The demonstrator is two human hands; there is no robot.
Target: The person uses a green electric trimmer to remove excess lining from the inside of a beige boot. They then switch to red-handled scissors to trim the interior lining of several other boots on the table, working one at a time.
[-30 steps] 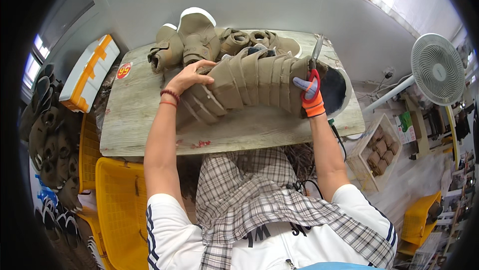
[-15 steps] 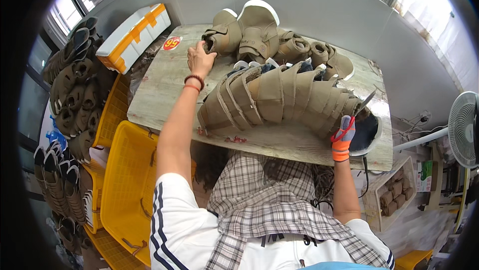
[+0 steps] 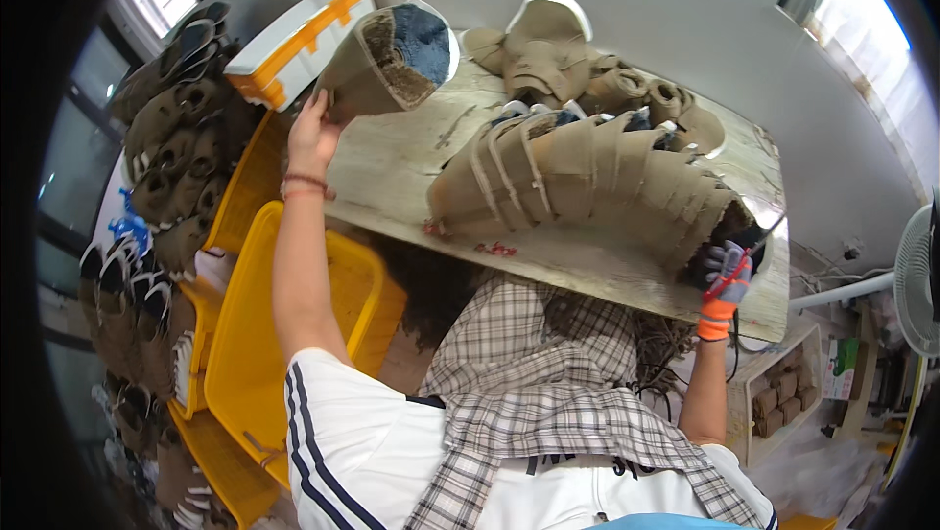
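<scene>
At the table's left side, my bare left hand [image 3: 311, 143] is closed on a brown boot upper [image 3: 354, 72]. It is held up off the table, with its dark blue lining and white rim facing up and right. My gloved right hand [image 3: 727, 274] is closed around red-handled scissors [image 3: 770, 235], their blades pointing up and right. That hand is beside the right end of a curved row of nested brown uppers [image 3: 578, 168] on the table. Behind the row more brown uppers [image 3: 550, 46] stand against the wall, one with a tall white-edged tongue.
Yellow crates [image 3: 225, 344] stand left of the wooden table [image 3: 392, 173]. Stacked shoes [image 3: 171, 163] fill the far left, beside a white foam box [image 3: 294, 46] with orange tape. To the right are a fan [image 3: 916, 280] and a pale crate of brown pieces [image 3: 783, 388].
My left hand has lifted an upper from the left of the back group and moved left with it. My right hand still holds the scissors near the row's right end. The view has shifted.
</scene>
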